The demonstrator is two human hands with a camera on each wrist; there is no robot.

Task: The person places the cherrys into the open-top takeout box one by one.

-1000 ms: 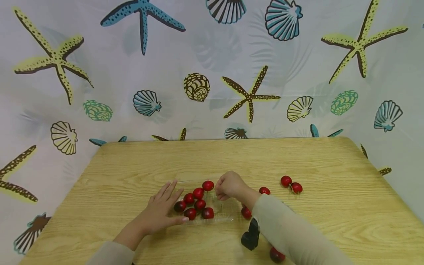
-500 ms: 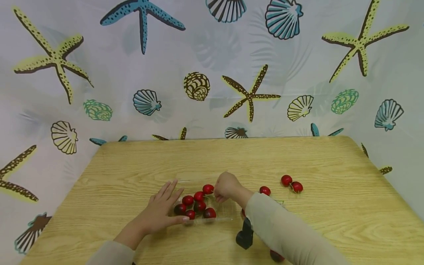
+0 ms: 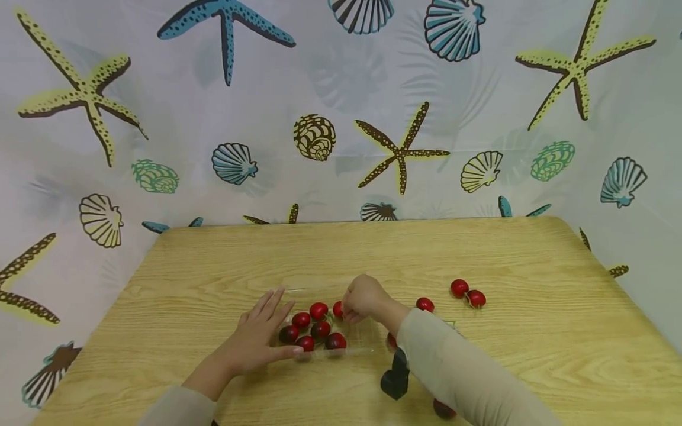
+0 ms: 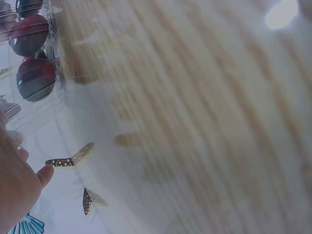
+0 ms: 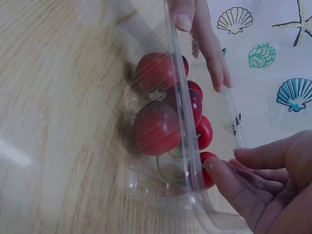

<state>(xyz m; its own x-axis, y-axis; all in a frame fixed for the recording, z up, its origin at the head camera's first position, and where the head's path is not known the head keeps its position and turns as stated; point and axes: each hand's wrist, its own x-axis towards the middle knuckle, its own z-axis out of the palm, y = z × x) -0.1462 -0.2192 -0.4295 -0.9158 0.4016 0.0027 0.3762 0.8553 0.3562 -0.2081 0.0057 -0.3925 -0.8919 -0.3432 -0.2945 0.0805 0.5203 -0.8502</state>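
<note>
Cherry (image 3: 338, 309), red, pinched by right grip (image 3: 366, 299), over or in clear container (image 3: 357, 352) below it; left grip (image 3: 258, 337), fingers spread, opposite; step apparently placing, next likely calling for gentle release.

Soft, even light of medium brightness fills the head view, leaving a faint shadow at six o'clock of the left grip (image 3: 258, 340) on the worktop (image 3: 533, 272). The printed cloth (image 3: 319, 71) looks slightly grey, and the edges of the clear container (image 3: 364, 338) show only as thin pale glints. The left wrist view is hazy, with the worktop's grain blurred and a white glare patch at one o'clock. In the right wrist view another glare patch sits at nine o'clock, and plastic reflections streak the cherries (image 5: 156, 129).
</note>
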